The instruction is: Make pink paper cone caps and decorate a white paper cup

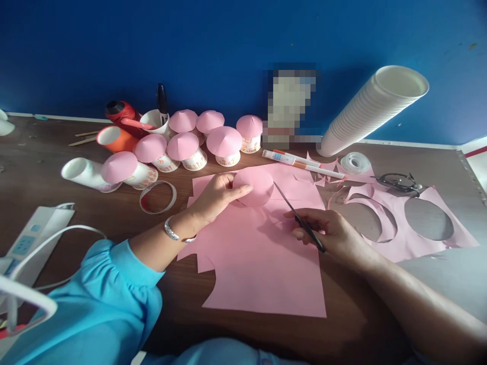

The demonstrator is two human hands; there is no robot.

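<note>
My left hand point(218, 195) pinches a round pink paper disc point(255, 186) at its left edge, thumb on top. In my right hand point(323, 230) is a pair of dark scissors point(312, 234), seen nearly edge-on, with the tip at the disc's right edge. Whether the blades are apart cannot be made out. Beneath both hands lie pink paper sheets point(266, 263), some with curved cut edges. Behind them stand several decorated white paper cups topped with pink paper cones point(224, 142).
At right lie pink offcuts point(403, 248) with round holes, glasses point(399, 181) and a tape roll point(355, 162). Two markers point(300, 162) lie near a tall leaning cup stack point(375, 111). At left are a tape ring point(158, 197), a red glue gun point(127, 114) and a power strip point(41, 228).
</note>
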